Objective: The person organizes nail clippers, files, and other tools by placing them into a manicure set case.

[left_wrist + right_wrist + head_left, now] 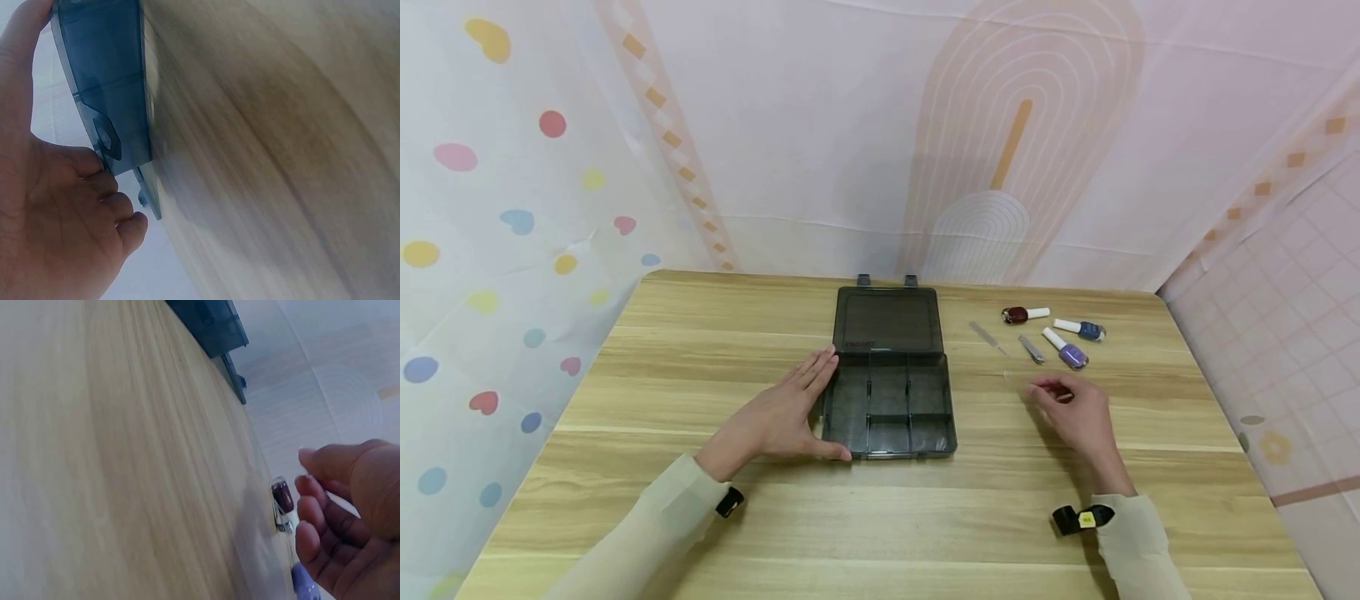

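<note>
A dark translucent compartment box lies on the table with its lid folded back. My left hand rests along the box's left side, fingers extended at the edge and thumb by the front corner. To the right of the box is my right hand, its fingers loosely bent. The right wrist view shows a gap between thumb and index finger, with nothing visible there. A tiny clear piece lies just left of those fingertips. Behind them are a nail clipper and a purple nail polish bottle.
A slim nail file lies between box and clipper. Farther back are a dark red polish bottle and a blue one. The wooden table meets a patterned cloth backdrop at its far edge.
</note>
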`<act>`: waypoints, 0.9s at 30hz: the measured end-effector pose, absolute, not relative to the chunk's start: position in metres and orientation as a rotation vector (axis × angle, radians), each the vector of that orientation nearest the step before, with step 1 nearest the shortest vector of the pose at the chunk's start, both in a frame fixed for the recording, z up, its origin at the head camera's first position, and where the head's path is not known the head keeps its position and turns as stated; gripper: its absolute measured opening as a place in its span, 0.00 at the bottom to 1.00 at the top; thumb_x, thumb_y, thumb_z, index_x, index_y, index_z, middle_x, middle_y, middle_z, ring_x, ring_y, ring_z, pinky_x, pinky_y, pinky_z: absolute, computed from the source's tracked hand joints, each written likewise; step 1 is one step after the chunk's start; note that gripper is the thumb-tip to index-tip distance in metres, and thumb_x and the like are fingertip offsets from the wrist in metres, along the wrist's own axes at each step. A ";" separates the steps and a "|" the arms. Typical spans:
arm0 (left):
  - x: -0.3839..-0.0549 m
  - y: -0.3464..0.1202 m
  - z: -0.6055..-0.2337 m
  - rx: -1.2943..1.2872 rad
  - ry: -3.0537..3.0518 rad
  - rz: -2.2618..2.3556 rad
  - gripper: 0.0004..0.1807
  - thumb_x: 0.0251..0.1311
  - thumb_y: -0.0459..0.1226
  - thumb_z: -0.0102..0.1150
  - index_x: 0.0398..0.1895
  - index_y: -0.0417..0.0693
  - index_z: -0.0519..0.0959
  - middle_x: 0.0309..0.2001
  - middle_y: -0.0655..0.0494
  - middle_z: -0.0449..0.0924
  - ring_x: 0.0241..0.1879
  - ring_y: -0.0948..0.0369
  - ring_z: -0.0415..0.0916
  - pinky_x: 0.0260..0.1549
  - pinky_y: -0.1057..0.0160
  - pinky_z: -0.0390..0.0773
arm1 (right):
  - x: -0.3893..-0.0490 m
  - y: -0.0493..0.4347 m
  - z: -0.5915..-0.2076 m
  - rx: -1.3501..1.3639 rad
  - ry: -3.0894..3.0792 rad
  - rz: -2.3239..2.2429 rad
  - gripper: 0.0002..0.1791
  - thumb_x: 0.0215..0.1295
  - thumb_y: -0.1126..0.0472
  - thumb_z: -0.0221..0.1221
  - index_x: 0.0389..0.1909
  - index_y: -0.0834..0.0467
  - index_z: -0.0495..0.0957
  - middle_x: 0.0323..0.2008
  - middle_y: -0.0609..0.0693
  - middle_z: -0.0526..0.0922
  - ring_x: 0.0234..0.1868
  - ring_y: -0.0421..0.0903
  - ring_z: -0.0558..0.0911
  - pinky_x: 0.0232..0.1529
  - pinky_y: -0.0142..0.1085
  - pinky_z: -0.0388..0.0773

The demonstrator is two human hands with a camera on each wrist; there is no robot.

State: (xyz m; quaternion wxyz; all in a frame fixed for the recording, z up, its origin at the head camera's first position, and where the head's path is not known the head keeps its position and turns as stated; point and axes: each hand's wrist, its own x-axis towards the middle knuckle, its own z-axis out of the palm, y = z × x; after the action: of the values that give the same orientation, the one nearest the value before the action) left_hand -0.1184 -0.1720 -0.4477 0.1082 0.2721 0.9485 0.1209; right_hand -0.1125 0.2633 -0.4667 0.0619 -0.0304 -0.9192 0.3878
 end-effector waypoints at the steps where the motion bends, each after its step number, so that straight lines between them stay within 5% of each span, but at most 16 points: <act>1: -0.119 -0.172 -0.448 0.800 2.789 0.359 0.77 0.42 0.81 0.59 0.83 0.41 0.42 0.85 0.46 0.35 0.84 0.48 0.36 0.80 0.47 0.51 | -0.112 0.262 -0.466 -0.053 -2.766 1.184 0.11 0.69 0.56 0.67 0.44 0.60 0.87 0.38 0.56 0.89 0.37 0.40 0.82 0.37 0.23 0.78; 11: -0.119 -0.171 -0.446 0.793 2.785 0.369 0.76 0.43 0.78 0.63 0.83 0.40 0.43 0.85 0.46 0.35 0.84 0.48 0.37 0.80 0.46 0.51 | -0.110 0.242 -0.461 0.210 -2.692 1.237 0.04 0.66 0.61 0.69 0.39 0.56 0.88 0.35 0.50 0.89 0.34 0.34 0.81 0.36 0.26 0.81; 27: -0.120 -0.173 -0.449 0.790 2.784 0.374 0.78 0.41 0.83 0.56 0.84 0.42 0.41 0.85 0.48 0.33 0.84 0.48 0.35 0.79 0.45 0.52 | -0.097 0.200 -0.451 0.532 -2.652 1.357 0.03 0.63 0.64 0.71 0.35 0.53 0.89 0.32 0.44 0.86 0.28 0.36 0.79 0.30 0.29 0.81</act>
State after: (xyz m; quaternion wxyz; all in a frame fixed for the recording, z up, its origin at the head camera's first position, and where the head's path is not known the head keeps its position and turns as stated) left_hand -0.1196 -0.1729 -0.4490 0.1115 0.2690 0.9481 0.1275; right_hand -0.0972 0.2001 -0.4509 0.0577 0.1757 -0.8749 0.4477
